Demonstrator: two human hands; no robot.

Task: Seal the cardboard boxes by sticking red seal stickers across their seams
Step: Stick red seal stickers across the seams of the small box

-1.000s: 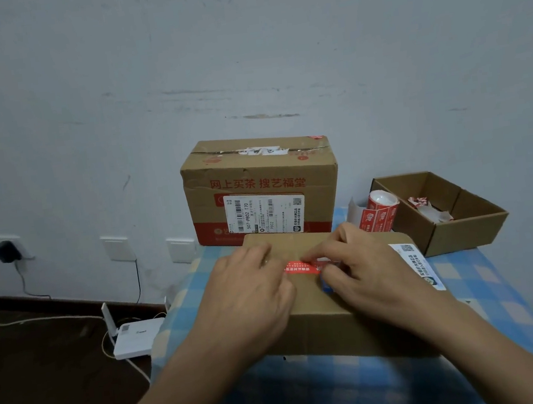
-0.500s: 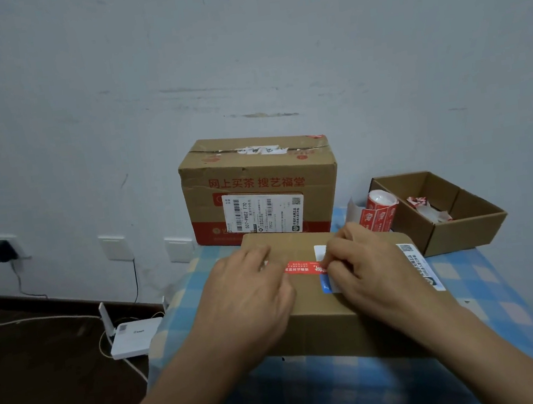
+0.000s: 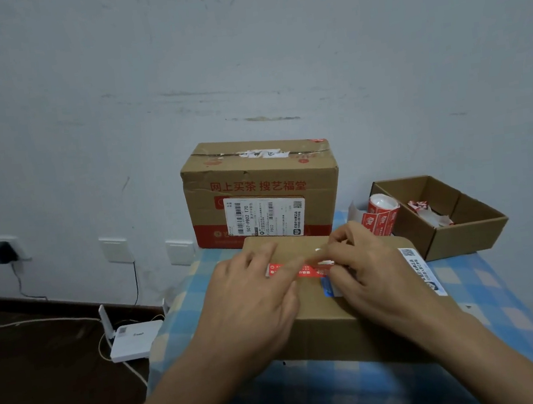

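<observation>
The red seal sticker lies across the top of the flat cardboard box, which sits on the desk directly in front of the person. The left hand rests flat on the box, fingers straight, fingertips pressing the sticker's left part. The right hand has its fingers curled at the sticker's right end and seems to pinch that end or a strip of white backing; blur there hides which.

The sticker is thin, light and limp, tacky underneath, so it will likely crease or fold onto itself. It is best held by its free end, kept taut, and smoothed outward from the pressed side. The box top looks stiff enough to press on, yet probably light enough to slide, so the flat hand also anchors it.

A big printed box stands just behind. The sticker roll and an open box sit near the right rear. The desk's left edge runs close beside the left hand, with floor below.
</observation>
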